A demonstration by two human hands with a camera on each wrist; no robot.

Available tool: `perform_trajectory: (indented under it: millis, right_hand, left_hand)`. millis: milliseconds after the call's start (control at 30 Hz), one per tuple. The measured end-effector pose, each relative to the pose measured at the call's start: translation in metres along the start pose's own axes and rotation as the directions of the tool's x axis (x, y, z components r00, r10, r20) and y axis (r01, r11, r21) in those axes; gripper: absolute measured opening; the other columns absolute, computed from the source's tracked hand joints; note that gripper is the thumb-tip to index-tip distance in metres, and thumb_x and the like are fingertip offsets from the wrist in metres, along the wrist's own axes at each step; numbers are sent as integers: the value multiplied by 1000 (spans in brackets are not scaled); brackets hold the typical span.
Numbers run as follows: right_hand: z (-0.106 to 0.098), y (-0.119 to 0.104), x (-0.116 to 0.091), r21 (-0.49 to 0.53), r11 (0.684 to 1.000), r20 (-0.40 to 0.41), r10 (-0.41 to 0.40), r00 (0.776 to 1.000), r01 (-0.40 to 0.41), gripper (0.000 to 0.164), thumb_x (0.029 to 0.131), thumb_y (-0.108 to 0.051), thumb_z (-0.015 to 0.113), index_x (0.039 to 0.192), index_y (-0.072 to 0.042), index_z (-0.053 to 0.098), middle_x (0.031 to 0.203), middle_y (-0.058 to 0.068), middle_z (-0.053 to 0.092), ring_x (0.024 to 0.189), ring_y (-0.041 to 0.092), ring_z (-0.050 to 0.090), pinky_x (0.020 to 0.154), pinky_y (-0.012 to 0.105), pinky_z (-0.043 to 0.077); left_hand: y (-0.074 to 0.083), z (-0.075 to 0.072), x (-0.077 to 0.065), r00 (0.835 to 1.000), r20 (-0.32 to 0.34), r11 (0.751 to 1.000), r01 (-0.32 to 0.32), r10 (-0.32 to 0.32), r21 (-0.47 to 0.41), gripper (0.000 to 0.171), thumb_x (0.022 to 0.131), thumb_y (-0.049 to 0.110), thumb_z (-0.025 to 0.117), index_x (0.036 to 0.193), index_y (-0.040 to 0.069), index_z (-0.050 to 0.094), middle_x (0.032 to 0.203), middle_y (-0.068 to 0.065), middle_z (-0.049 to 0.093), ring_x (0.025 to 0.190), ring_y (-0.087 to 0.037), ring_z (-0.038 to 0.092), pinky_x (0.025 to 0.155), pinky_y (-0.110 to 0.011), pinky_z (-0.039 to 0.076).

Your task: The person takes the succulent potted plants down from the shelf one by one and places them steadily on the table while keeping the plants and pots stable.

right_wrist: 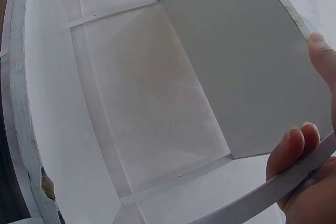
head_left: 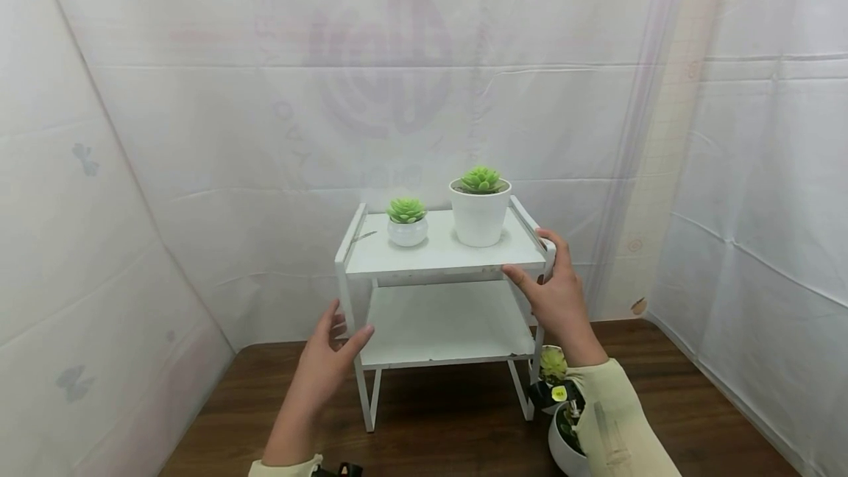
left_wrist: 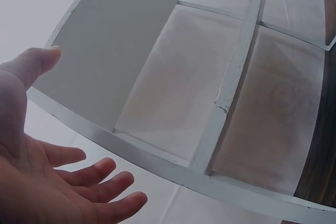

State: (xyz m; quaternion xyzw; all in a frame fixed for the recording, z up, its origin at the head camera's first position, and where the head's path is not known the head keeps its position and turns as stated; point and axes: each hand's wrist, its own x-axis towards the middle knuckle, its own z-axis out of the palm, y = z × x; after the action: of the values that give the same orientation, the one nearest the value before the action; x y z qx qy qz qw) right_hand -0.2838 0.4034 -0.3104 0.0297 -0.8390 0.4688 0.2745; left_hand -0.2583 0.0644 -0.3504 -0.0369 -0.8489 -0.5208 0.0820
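Observation:
A two-tier white shelf rack (head_left: 450,322) stands on the wooden table. My right hand (head_left: 562,300) grips its right front post near the top board. In the right wrist view, the fingers (right_wrist: 289,153) curl round the post while the thumb lies at the board's edge. My left hand (head_left: 324,359) is beside the left front post, fingers apart and relaxed; the left wrist view shows nothing held in that hand (left_wrist: 58,182). On the top board sit a small round white pot with a green succulent (head_left: 407,230) and a larger white pot with another succulent (head_left: 480,216).
Partly hidden by my right forearm, a potted plant (head_left: 553,364) and another white pot (head_left: 566,451) stand on the wooden table (head_left: 689,403) right of the rack. White sheeting (head_left: 265,131) rises behind the table and along both sides.

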Motion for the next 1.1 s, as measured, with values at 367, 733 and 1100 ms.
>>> perform_trajectory:
  millis: [367, 733, 1100]
  right_hand:
    - [0, 0, 0, 7, 1000, -6, -3, 1000, 3, 84, 82, -56, 71, 148, -40, 21, 62, 8, 45, 50, 22, 44, 46, 33, 42]
    - [1, 2, 1, 18, 1000, -1, 5, 1000, -5, 84, 81, -56, 71, 147, -41, 21, 61, 7, 42, 49, 22, 44, 46, 33, 43]
    - [1, 2, 1, 14, 1000, -8, -4, 1000, 4, 84, 82, -55, 71, 148, -42, 21, 60, 6, 41, 48, 21, 42, 45, 33, 41]
  left_hand:
    - [10, -7, -2, 1000, 14, 1000, 16, -16, -16, 100, 85, 63, 61, 156, 15, 10, 155, -19, 29, 140, -42, 34, 106, -57, 39]
    - [15, -13, -4, 999, 33, 999, 3, -2, -44, 100, 87, 62, 60, 157, 16, 6, 160, -19, 18, 144, -43, 25, 113, -55, 30]
    - [27, -20, -10, 999, 39, 999, -7, 9, -53, 97, 88, 60, 59, 157, 19, 5, 162, -16, 15, 145, -43, 22, 112, -56, 29]
